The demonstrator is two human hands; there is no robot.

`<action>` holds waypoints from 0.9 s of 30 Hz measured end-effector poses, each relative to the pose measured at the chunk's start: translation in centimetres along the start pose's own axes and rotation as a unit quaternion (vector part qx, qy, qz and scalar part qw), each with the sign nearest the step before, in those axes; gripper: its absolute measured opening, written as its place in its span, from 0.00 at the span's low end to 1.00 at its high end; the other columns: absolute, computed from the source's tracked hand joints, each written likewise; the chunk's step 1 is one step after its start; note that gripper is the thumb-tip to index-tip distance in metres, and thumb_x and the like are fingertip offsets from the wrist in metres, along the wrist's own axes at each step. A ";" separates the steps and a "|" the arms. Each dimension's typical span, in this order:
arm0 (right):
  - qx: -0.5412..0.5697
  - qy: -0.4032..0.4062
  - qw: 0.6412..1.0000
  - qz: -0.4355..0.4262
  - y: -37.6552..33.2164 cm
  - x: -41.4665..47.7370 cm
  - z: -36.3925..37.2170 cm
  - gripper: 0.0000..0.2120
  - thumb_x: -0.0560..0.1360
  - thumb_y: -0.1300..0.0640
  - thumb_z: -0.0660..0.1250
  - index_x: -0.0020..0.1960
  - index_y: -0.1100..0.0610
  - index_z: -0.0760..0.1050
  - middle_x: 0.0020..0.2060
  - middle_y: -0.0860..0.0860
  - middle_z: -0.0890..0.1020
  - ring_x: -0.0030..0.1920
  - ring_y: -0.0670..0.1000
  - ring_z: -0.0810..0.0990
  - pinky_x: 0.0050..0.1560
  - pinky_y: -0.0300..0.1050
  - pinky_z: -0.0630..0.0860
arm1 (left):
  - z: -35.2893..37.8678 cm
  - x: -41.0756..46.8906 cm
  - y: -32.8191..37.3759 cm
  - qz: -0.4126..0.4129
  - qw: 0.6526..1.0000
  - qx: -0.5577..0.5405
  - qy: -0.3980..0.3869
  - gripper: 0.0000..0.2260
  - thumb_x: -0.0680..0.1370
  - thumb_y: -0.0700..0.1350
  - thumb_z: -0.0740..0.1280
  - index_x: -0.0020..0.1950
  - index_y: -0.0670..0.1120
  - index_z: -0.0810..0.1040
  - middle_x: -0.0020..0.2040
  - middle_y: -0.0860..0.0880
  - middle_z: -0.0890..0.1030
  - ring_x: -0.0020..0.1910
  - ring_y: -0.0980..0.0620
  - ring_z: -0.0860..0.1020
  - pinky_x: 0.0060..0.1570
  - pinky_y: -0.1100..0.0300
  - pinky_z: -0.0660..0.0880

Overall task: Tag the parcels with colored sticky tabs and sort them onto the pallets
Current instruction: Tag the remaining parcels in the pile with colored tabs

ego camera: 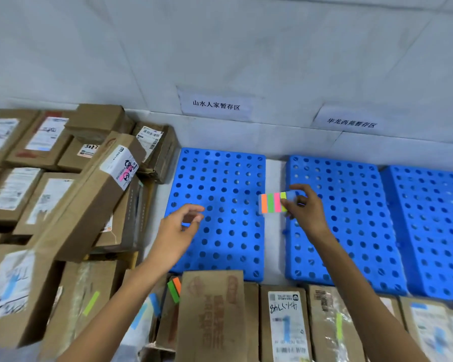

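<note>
3 blue pallets are lying under and beyond my hands. My right hand is pinching the pad of sticky tabs (orange, green, pink and yellow strips showing) by its right end. My left hand is hovering with fingers loosely curled, gripping nothing, with stacked parcels sitting to its left.

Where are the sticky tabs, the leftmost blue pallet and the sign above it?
sticky tabs (pixel 270 203): head view, green strip.
leftmost blue pallet (pixel 217 182): head view, bare top.
sign (pixel 216 105): head view, printed text.
</note>
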State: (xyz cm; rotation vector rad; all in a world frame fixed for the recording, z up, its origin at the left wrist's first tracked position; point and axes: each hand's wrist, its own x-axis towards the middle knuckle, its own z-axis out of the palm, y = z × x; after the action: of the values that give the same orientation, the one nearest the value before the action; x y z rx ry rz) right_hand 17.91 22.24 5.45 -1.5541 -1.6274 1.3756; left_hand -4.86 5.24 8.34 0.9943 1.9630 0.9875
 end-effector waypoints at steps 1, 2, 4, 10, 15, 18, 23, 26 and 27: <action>0.041 -0.026 0.999 -0.015 -1.6 -2.3 0.1 0.14 0.74 0.63 0.68 0.58 0.58 0.73 0.34 0.57 0.75 0.29 0.50 0.77 0.32 0.39 0.77 | 0.1 -0.7 1.2 0.000 1.000 -0.025 -0.019 0.08 0.78 0.43 0.64 0.57 0.52 0.76 0.51 0.54 0.81 0.52 0.57 0.79 0.49 0.62 0.77; 0.072 -0.051 0.995 -0.035 -3.5 -4.8 0.1 0.13 0.74 0.63 0.68 0.57 0.57 0.74 0.33 0.57 0.74 0.29 0.49 0.78 0.33 0.39 0.77 | 0.1 -1.7 2.7 -0.003 0.998 -0.056 -0.042 0.10 0.78 0.44 0.65 0.58 0.52 0.75 0.51 0.54 0.81 0.52 0.56 0.79 0.49 0.61 0.77; 0.108 -0.086 0.987 -0.080 -6.6 -9.4 0.4 0.11 0.73 0.64 0.68 0.55 0.57 0.75 0.31 0.51 0.72 0.28 0.46 0.76 0.32 0.39 0.76 | 0.1 -3.7 5.6 -0.021 0.986 -0.139 -0.094 0.11 0.77 0.44 0.65 0.59 0.52 0.74 0.50 0.53 0.81 0.50 0.55 0.80 0.49 0.59 0.79; 0.014 -0.006 0.974 -0.226 -11.0 -18.1 1.1 0.14 0.70 0.59 0.73 0.50 0.46 0.72 0.43 0.49 0.78 0.39 0.47 0.76 0.39 0.38 0.76 | -2.1 -10.4 9.8 0.034 0.952 -0.287 -0.104 0.09 0.78 0.39 0.63 0.54 0.36 0.78 0.43 0.43 0.84 0.42 0.45 0.84 0.40 0.56 0.82; -0.040 0.096 0.949 -0.296 -11.8 -23.4 2.2 0.12 0.74 0.54 0.69 0.56 0.48 0.74 0.50 0.45 0.78 0.47 0.43 0.78 0.46 0.35 0.75 | -2.9 -14.3 9.5 0.107 0.958 -0.266 0.008 0.08 0.78 0.40 0.63 0.53 0.42 0.81 0.39 0.51 0.83 0.40 0.51 0.81 0.36 0.63 0.80; 0.108 -0.044 0.976 -0.182 -12.3 -25.7 3.7 0.15 0.75 0.53 0.66 0.60 0.52 0.75 0.52 0.48 0.82 0.50 0.42 0.81 0.51 0.37 0.77 | -3.0 -16.2 9.1 0.162 0.965 -0.202 -0.042 0.15 0.79 0.53 0.59 0.54 0.47 0.81 0.48 0.55 0.83 0.48 0.57 0.81 0.44 0.63 0.78; 0.287 -0.045 0.951 -0.109 -12.0 -27.4 3.7 0.12 0.77 0.67 0.61 0.60 0.61 0.74 0.44 0.55 0.84 0.46 0.51 0.84 0.42 0.38 0.80 | -4.1 -17.7 7.2 0.255 0.962 -0.066 0.067 0.09 0.77 0.50 0.63 0.52 0.53 0.81 0.54 0.56 0.79 0.55 0.59 0.76 0.52 0.63 0.73; 0.239 -0.079 0.959 -0.128 -12.1 -28.0 2.8 0.13 0.77 0.68 0.62 0.58 0.57 0.73 0.40 0.59 0.84 0.41 0.53 0.85 0.38 0.38 0.79 | -5.0 -18.2 7.0 0.156 0.974 -0.131 0.097 0.13 0.74 0.47 0.70 0.58 0.52 0.76 0.55 0.54 0.78 0.48 0.61 0.77 0.43 0.67 0.74; 0.218 -0.098 0.960 -0.142 -12.1 -28.1 2.6 0.13 0.76 0.68 0.62 0.58 0.57 0.72 0.40 0.57 0.85 0.41 0.53 0.85 0.38 0.39 0.80 | -5.4 -18.4 7.2 0.116 0.979 -0.161 0.052 0.15 0.74 0.45 0.70 0.60 0.50 0.75 0.55 0.52 0.79 0.46 0.61 0.78 0.40 0.69 0.75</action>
State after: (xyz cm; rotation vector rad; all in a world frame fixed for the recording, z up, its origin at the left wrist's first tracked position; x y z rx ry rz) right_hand 16.77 -2.93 23.06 -0.9177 -1.4557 1.6266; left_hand 1.12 -9.25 21.49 1.0156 1.7199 1.4624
